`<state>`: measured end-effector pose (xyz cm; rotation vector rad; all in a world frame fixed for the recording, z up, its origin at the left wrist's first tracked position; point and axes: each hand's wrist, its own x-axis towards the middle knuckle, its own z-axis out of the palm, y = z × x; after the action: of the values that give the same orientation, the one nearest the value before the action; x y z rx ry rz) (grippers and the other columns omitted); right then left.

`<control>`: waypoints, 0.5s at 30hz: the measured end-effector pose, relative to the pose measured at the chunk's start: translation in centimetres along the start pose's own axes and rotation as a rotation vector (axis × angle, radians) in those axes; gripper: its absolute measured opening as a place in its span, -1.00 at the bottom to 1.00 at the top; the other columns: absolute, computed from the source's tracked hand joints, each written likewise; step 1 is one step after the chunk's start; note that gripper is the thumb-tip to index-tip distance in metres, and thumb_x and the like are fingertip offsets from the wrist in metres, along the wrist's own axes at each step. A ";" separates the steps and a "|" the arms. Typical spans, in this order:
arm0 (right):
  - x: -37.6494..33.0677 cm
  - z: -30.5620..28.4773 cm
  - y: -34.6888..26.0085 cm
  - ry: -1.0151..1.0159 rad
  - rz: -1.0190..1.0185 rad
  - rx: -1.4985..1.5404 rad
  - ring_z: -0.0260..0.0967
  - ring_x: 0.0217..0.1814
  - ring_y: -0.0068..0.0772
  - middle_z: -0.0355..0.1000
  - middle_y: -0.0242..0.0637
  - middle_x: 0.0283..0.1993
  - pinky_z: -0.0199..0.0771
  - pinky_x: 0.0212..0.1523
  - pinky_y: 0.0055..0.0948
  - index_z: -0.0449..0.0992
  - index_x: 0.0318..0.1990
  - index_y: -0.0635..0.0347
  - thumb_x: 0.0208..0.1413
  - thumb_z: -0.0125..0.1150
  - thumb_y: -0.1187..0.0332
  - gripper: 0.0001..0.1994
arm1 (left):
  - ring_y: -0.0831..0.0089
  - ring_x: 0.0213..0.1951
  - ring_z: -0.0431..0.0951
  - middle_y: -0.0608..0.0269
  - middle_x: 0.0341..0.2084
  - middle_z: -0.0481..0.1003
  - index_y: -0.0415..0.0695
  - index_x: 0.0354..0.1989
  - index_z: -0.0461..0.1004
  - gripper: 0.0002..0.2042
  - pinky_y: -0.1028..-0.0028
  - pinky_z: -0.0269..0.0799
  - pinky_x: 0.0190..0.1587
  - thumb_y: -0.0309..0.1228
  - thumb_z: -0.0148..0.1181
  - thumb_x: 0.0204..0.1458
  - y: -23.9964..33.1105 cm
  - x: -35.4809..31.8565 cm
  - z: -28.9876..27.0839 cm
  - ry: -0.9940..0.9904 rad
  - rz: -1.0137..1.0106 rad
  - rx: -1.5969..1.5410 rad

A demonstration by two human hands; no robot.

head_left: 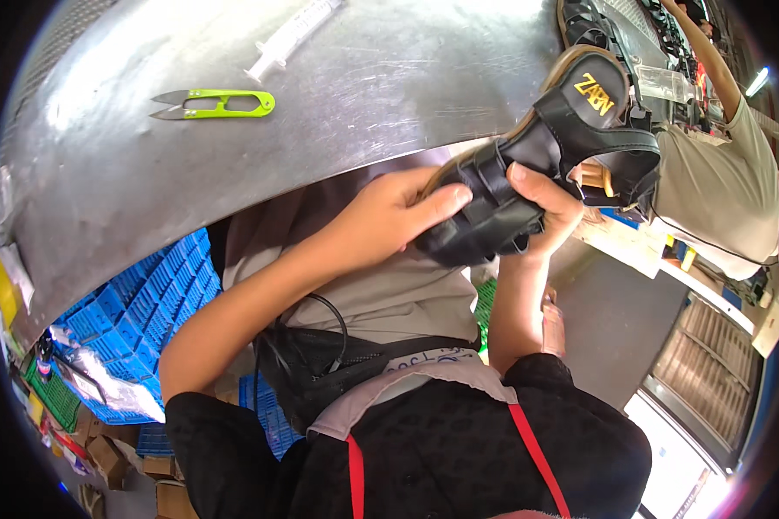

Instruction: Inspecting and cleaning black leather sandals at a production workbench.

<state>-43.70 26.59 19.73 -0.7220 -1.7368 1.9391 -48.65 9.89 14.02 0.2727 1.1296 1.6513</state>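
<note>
A black strappy sandal (pixel 502 186) with a tan sole edge and yellow lettering on its insole is held in front of me, just off the bench's near edge. My left hand (pixel 407 208) grips its toe end, thumb lying on the woven straps. From the other side my right hand (pixel 545 203) clasps the straps, thumb on top and fingers mostly hidden beneath. The heel end points up and to the right, with the ankle strap hanging loose on its right side. Part of another black sandal (pixel 584 24) shows at the bench's far right.
On the metal bench (pixel 337 121) lie green thread snips (pixel 216 104) and a clear plastic syringe (pixel 290 39). Stacked blue crates (pixel 143 320) stand below at left, near cardboard boxes (pixel 108 458). At right, another person (pixel 723 186) in a beige top stands close by.
</note>
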 end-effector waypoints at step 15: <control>-3.3 -2.7 0.1 -0.192 0.572 0.332 0.51 -0.38 -0.34 0.53 -0.18 -0.32 0.56 -0.29 -0.42 0.49 -0.07 0.32 -0.07 0.28 0.35 -0.62 | 0.16 -0.67 0.50 0.05 -0.72 0.47 -0.19 -0.35 0.61 -0.54 0.29 0.34 -0.52 0.05 0.15 0.14 2.9 -6.2 3.6 0.036 -0.050 0.779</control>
<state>-39.40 26.56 19.78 -1.0098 -1.3393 2.6743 -45.57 6.66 20.32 0.7001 1.7565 1.1077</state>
